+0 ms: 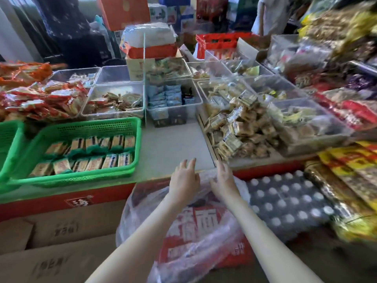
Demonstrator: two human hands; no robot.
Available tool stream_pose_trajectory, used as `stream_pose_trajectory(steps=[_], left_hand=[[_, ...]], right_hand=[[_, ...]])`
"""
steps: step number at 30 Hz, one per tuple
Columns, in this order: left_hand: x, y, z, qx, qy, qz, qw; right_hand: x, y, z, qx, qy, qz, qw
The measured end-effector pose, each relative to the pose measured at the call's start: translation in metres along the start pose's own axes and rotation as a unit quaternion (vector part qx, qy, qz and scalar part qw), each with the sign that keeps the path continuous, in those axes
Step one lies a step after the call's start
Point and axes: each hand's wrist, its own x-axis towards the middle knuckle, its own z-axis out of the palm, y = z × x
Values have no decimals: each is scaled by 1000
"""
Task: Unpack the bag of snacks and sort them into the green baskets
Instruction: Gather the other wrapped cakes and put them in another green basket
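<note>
A large clear plastic bag [189,231] with red printed packaging inside lies below the counter's front edge. My left hand [184,180] and my right hand [223,181] are both over its top edge, fingers extended and relaxed, a little apart; whether they touch the plastic is unclear. A green basket [134,127] on the counter at the left holds two rows of small wrapped snack packets [87,156]. Part of a second green basket [8,135] shows at the far left edge.
Clear bins [173,117] of snacks fill the counter's back; a loose heap of small packets [242,129] lies to the right. Cardboard boxes [61,242] stand at lower left. A pack of white-capped bottles [285,203] sits at lower right. A bare counter patch [173,144] lies beyond my hands.
</note>
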Motion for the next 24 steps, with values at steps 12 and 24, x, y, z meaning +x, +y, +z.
stream_pose_trajectory(steps=[12,24], left_hand=[[136,101,63,-17,-25,43,999],[221,92,118,382,-75,231,892]], right_hand=[[100,116,-90,-64,66,21,996],[223,166,-93,-211,-86,-131,965]])
